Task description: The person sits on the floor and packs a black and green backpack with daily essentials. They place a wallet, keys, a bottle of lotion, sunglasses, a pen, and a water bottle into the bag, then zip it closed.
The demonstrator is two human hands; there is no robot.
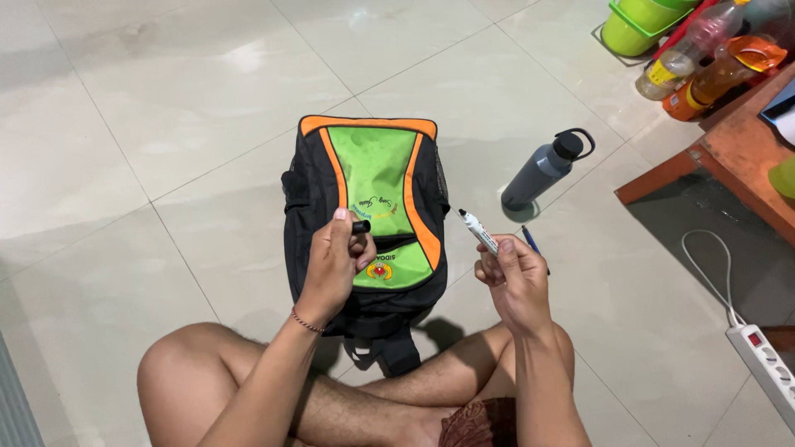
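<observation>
A black backpack [308, 215] with a green front panel and orange trim lies flat on the tiled floor in front of my crossed legs. My left hand [335, 265] hovers over its front pocket and pinches a small black marker cap [362, 226] between thumb and fingers. My right hand [513, 281] is just right of the backpack and holds an uncapped white marker [478, 231], tip pointing up and left. A blue pen [531, 240] also sticks out of the right hand behind the marker.
A grey water bottle [542, 170] with a black loop cap stands right of the backpack. At the far right are a low orange table edge [729, 153], plastic bottles [691, 50], a green bucket [633, 25], and a white power strip [766, 360] with its cable.
</observation>
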